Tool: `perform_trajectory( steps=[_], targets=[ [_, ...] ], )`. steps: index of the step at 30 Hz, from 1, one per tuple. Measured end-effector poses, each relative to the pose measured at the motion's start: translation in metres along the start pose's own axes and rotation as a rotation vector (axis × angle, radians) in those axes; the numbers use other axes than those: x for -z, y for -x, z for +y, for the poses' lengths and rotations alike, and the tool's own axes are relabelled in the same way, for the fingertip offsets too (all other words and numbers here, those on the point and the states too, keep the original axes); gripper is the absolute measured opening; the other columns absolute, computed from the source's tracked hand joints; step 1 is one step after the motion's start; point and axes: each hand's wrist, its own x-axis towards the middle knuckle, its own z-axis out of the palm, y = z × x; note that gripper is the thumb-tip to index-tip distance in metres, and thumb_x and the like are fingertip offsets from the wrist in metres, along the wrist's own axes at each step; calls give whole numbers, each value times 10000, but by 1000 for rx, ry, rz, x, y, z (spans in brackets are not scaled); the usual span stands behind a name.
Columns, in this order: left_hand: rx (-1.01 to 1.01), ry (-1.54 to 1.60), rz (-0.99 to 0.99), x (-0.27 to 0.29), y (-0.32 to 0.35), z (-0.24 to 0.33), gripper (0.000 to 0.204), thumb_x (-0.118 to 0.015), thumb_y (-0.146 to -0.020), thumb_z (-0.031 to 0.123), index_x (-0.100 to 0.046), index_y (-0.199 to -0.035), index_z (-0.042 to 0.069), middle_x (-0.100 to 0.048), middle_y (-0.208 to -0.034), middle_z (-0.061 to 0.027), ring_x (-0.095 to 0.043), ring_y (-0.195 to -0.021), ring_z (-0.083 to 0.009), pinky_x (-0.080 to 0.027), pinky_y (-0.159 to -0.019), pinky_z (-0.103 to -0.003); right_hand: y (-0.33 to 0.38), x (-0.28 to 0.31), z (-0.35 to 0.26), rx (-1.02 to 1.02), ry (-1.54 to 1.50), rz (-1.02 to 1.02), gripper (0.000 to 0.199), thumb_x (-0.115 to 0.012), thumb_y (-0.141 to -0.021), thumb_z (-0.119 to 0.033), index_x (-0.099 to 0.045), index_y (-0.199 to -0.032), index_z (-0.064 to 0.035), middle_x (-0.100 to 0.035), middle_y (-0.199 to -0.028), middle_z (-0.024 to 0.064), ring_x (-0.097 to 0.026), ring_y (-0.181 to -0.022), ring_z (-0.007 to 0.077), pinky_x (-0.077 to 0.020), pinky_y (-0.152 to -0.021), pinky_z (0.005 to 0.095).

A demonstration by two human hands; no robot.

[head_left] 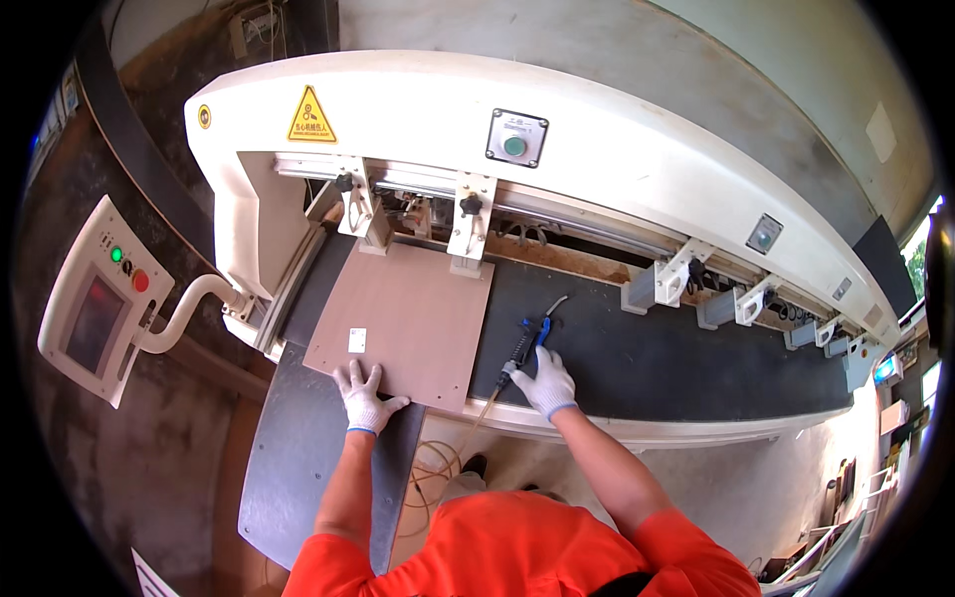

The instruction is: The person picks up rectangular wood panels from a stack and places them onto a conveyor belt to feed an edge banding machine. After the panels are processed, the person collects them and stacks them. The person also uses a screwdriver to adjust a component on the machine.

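The gloved left hand (364, 398) presses flat on the near edge of a brown panel (403, 323) lying on the machine's dark worktop (647, 363). The gloved right hand (547, 383) rests on a blue-handled air gun (525, 345) just beside the panel, its hose (468, 438) trailing down

One brown board (403, 323), one air gun (525, 348), two gloved hands, one control panel (99, 298), one yellow warning sticker (311, 116).

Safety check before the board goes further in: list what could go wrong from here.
1. The left hand lies flat on the brown panel, whose far edge sits under the machine's clamps; fingers could follow it in.
2. The right hand rests on an air blow gun, whose hose loops by the feet and may snag.
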Motion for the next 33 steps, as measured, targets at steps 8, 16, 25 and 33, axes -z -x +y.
perform_trajectory(
  steps=[8, 16, 25, 33],
  targets=[
    [-92, 28, 29, -6, -46, 11, 958, -991, -602, 487, -700, -1430, 102, -413, -1646, -329, -252, -1553, -600, -262, -1286, -627, -83, -30, -27, -279, 256, -40, 1138, -828, -780, -675, -393, -1619, -42, -461, -1568, 226, -568, -1348, 403, -496, -1101, 522],
    [-124, 2, 49, -10, -45, 10, 949, -973, -624, 512, -691, -1438, 113, -399, -1649, -321, -236, -1548, -610, -249, -1269, -678, -50, -24, 11, -225, 161, -34, 936, -753, -811, -202, -327, -1632, -59, -583, -1386, 253, -588, -1296, 452, -518, -1090, 516],
    [-145, -4, 110, -30, -42, -8, 1009, -940, -645, 608, -651, -1459, 86, -365, -1668, -301, -219, -1564, -583, -217, -1281, -668, 33, 146, -106, 435, -359, 444, 536, -673, -1023, -363, -548, -1462, -83, -748, -1074, 221, -741, -927, 451, -608, -780, 501],
    [-186, 12, 206, -37, -39, -7, 1147, -881, -692, 696, -531, -1528, -8, -315, -1674, -344, -218, -1568, -572, -205, -1295, -636, 1, 193, -136, 329, -82, 538, 342, -667, -990, -250, -570, -1268, -77, -739, -949, 208, -738, -824, 421, -594, -724, 524]
  ],
)
